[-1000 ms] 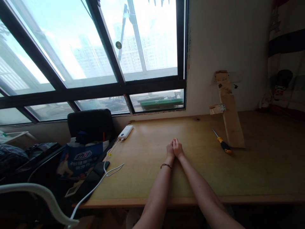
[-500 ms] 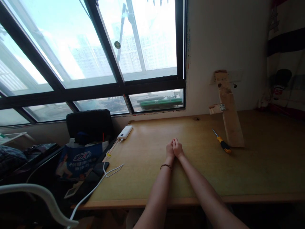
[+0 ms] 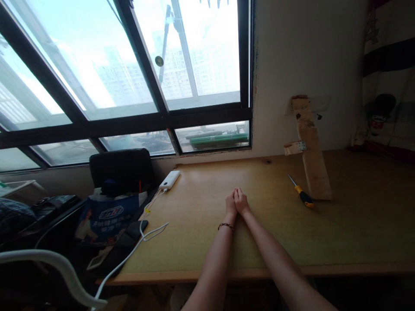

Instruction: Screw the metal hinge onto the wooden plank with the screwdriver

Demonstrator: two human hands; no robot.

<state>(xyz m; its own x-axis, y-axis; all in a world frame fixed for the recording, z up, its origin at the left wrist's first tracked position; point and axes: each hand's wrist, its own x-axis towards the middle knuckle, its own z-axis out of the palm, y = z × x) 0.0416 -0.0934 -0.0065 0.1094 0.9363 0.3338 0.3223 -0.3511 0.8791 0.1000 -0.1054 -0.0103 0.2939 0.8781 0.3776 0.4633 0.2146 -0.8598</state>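
Note:
My left hand (image 3: 230,204) and my right hand (image 3: 241,201) rest side by side on the wooden table (image 3: 194,242), pressed against each other. Both are closed, with the fingers curled in and the fingertips meeting at the front. No object shows in or between them. A dark beaded bracelet (image 3: 226,226) circles my left wrist. To the right of my hands lies a screwdriver (image 3: 304,198) with a yellow and black handle, its shaft pointing away and to the left. Just beyond it a wooden board (image 3: 316,162) leans against the wall, with a small wood block (image 3: 293,148) attached by a metal hinge.
A white power bank (image 3: 170,179) with a white cable (image 3: 142,237) sits at the table's left edge. Left of the table stand a black chair (image 3: 121,166) and a blue bag (image 3: 106,220). A window (image 3: 194,112) fills the wall behind; a patterned curtain (image 3: 389,86) hangs at right.

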